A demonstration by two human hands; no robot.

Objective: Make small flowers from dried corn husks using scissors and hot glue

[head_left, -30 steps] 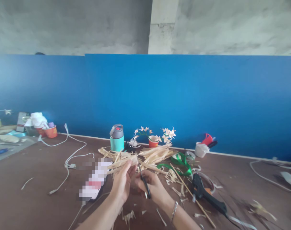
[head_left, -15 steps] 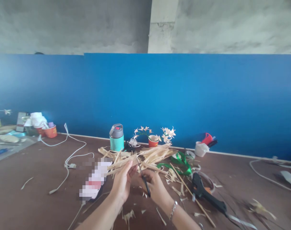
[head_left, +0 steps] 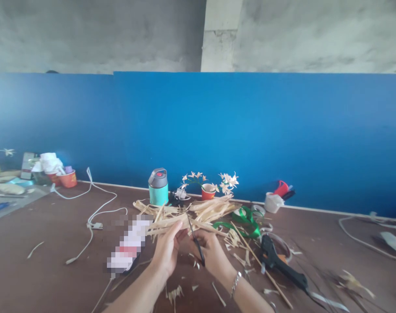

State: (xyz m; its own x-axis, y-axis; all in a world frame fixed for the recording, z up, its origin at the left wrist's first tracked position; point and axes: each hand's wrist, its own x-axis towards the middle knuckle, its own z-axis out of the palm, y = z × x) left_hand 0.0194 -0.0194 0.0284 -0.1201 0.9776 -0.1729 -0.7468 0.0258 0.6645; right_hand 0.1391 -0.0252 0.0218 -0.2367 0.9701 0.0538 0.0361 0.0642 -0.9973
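Pinched in my left hand [head_left: 168,245] is a pale strip of dried husk [head_left: 168,223], which points out to the left. My right hand [head_left: 211,251] is closed on a pair of dark scissors [head_left: 198,245], their blades upright against the right end of the strip. Whether the blades are parted I cannot tell. Just beyond both hands lies a heap of dried husk strips [head_left: 213,209]. Small pale scraps [head_left: 175,293] are scattered on the brown table around my wrists.
A teal flask [head_left: 158,191] and a red cup [head_left: 208,192] with pale flowers [head_left: 229,180] stand behind the heap. To the right lie green ribbon [head_left: 250,222], a thin stick [head_left: 266,271] and a black glue gun [head_left: 283,265]. A blurred-out phone-like object [head_left: 129,243] and white cables [head_left: 96,213] lie left.
The husk strip and my left hand have shifted very slightly, and the scissors have tilted a little at the strip's end. Everything else stays as it was.
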